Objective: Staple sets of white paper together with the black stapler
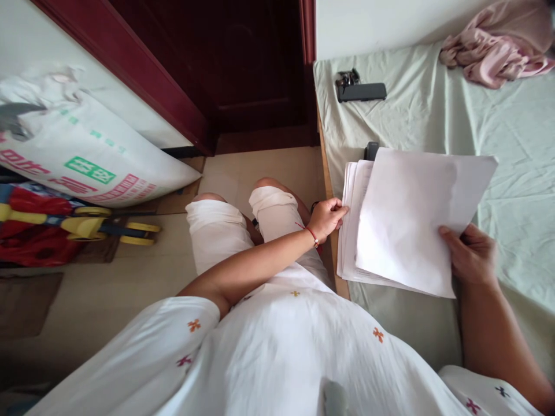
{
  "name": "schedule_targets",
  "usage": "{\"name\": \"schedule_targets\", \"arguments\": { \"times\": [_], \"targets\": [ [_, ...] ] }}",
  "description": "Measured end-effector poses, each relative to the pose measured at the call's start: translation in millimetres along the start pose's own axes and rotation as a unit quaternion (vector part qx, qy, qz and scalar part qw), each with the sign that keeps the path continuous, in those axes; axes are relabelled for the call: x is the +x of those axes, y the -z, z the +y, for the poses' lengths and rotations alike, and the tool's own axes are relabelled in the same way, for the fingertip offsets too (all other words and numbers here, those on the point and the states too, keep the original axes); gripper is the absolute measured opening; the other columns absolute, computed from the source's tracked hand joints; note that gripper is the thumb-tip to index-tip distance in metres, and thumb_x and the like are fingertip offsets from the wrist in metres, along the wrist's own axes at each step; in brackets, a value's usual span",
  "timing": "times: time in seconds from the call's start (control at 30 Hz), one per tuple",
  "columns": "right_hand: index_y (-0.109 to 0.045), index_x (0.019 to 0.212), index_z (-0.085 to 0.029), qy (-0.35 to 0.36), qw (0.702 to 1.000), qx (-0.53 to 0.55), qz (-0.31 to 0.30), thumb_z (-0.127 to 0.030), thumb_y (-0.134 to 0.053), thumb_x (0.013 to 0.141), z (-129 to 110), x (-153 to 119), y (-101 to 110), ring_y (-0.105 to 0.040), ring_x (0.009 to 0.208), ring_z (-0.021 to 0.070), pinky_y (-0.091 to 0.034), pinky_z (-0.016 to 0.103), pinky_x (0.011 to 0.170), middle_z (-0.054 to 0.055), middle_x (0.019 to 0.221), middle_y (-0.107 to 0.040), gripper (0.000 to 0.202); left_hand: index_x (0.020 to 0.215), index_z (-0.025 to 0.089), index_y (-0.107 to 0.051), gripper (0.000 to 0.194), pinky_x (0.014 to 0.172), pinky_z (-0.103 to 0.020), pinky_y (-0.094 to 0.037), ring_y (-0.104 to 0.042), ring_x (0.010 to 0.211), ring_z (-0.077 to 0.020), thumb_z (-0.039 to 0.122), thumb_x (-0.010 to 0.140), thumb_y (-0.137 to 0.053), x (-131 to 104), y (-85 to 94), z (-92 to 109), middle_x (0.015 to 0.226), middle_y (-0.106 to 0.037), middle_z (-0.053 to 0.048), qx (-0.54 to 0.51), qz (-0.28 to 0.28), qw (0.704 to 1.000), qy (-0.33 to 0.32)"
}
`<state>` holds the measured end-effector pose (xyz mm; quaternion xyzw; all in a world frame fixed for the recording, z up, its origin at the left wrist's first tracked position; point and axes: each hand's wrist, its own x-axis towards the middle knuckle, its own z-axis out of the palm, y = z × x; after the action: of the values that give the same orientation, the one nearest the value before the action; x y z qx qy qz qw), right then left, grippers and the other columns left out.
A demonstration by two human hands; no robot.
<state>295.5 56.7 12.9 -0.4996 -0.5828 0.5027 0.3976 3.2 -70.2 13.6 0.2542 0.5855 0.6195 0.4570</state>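
A stack of paper sheets [352, 231] lies at the left edge of the cloth-covered surface, with its sheets slightly fanned. Over it, a large white sheet [403, 219] is tilted up toward the right. My left hand [327, 219] pinches the left edge of the stack between thumb and fingers. On the other side, my right hand [472, 251] grips the right edge of the white sheet, thumb on top and fingers underneath. Part of a dark object [372, 151] shows just behind the papers; the rest of it is hidden.
A black case [362, 92] with keys [348, 77] beside it rests on the pale green cloth [411, 121]. Pink fabric [498, 55] is bunched at the back right. On the left are a large white sack [99, 150] and a yellow wheeled toy [87, 224].
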Motion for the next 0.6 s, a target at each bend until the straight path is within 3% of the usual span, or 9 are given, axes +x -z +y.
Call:
{"name": "schedule_targets", "arguments": {
  "times": [0.33,0.6],
  "targets": [
    [-0.081,0.092,-0.025,-0.013,1.0,0.018,-0.011,-0.039,-0.089,0.07,1.4,-1.2,0.7,-0.066,0.07,0.011,-0.055,0.023,0.065,-0.001,0.092,-0.08,0.027,0.066,0.018,-0.05,0.036,0.039,-0.02,-0.024,-0.039,0.036,-0.0023,0.038,0.076,-0.078,2.3,-0.1,-3.9,0.053,-0.046,0.01,-0.018,-0.011,1.0,0.003],
    [-0.081,0.095,-0.025,-0.01,1.0,0.01,-0.018,-0.036,-0.088,0.072,3.5,-0.8,2.2,-0.066,0.072,0.0109,-0.055,0.023,0.065,-0.001,0.094,-0.08,0.027,0.067,0.018,-0.052,0.04,0.038,-0.02,-0.025,-0.039,0.036,-0.0034,0.047,0.074,-0.079,3.0,1.7,-3.7,0.051,-0.045,0.009,0.029,-0.003,1.0,-0.006]
  ]
}}
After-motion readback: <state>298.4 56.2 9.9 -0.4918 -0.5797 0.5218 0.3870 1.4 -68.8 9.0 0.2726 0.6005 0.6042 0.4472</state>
